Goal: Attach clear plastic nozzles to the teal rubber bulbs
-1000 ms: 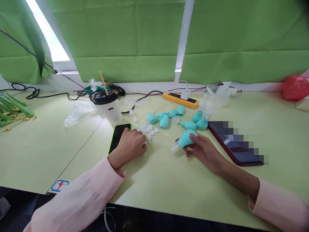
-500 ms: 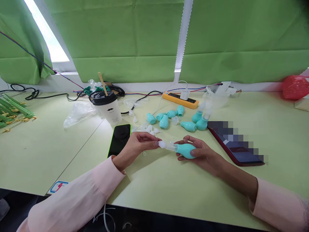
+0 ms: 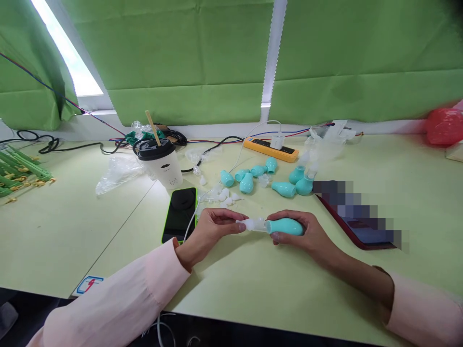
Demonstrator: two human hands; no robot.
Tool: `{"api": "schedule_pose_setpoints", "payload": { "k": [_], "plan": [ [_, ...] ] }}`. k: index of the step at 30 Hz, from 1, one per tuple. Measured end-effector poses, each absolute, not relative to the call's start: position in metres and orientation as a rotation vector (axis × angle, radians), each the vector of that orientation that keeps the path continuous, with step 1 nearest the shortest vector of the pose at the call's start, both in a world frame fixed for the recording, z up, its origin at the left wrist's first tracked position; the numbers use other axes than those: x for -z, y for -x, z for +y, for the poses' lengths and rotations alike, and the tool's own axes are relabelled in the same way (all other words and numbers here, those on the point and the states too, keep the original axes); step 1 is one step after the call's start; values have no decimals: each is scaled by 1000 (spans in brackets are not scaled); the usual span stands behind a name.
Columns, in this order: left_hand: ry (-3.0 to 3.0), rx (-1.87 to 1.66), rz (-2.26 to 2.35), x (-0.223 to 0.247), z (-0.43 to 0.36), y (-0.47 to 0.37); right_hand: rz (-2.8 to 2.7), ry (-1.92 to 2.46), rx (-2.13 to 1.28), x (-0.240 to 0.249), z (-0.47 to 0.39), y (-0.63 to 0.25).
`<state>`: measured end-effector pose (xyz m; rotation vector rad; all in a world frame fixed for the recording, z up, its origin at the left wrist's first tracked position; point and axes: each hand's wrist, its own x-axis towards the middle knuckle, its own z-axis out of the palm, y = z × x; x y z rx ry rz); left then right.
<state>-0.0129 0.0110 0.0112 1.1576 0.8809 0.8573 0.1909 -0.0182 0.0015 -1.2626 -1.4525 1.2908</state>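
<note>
My right hand (image 3: 300, 229) is wrapped around a turquoise squeeze bulb (image 3: 287, 226), held level above the table. A clear tube piece (image 3: 261, 224) sticks out of the bulb's left end. Between the fingertips of my left hand (image 3: 219, 229) is a small white soft tip (image 3: 249, 224), which meets the tube's open end. How deep it sits in the tube I cannot tell. Beyond my hands lie several more turquoise bulbs (image 3: 246, 183) and a loose heap of small white tips (image 3: 224, 194). Two bulbs with clear tops (image 3: 304, 184) stand upright at the right.
A black phone with a green edge (image 3: 180, 212) lies by my left wrist, a white cable over it. Behind stand a lidded paper cup (image 3: 162, 166) and a yellow power strip (image 3: 271, 150). A dark red device (image 3: 356, 226) lies right; green parts (image 3: 21, 168) lie far left.
My right hand has turned over the bulb, its fingers now gripping near the neck. Both hands have come slightly lower in view, and the white tip stays against the tube.
</note>
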Motion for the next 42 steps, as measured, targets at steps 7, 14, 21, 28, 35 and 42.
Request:
{"api": "schedule_pose_setpoints", "payload": {
  "k": [7, 14, 21, 28, 35, 42],
  "plan": [
    [-1182, -916, 840, -9, 9, 12, -1520, 1232, -1174, 0, -23, -188],
    [-1035, -885, 803, -6, 11, 11, -1703, 1165, -686, 1, -32, -183],
    [-1244, -866, 852, -9, 6, 12, -1857, 857, -265, 4, -31, -184],
    [-1269, -748, 799, -10, 6, 13, -1926, 766, -183, 5, -34, -187],
    [-1218, -578, 619, -15, 9, 16, -1975, 749, -196, 3, -37, -189],
    [-1377, -587, 628, -14, 9, 19, -1982, 767, -388, 0, -33, -190]
  ]
}}
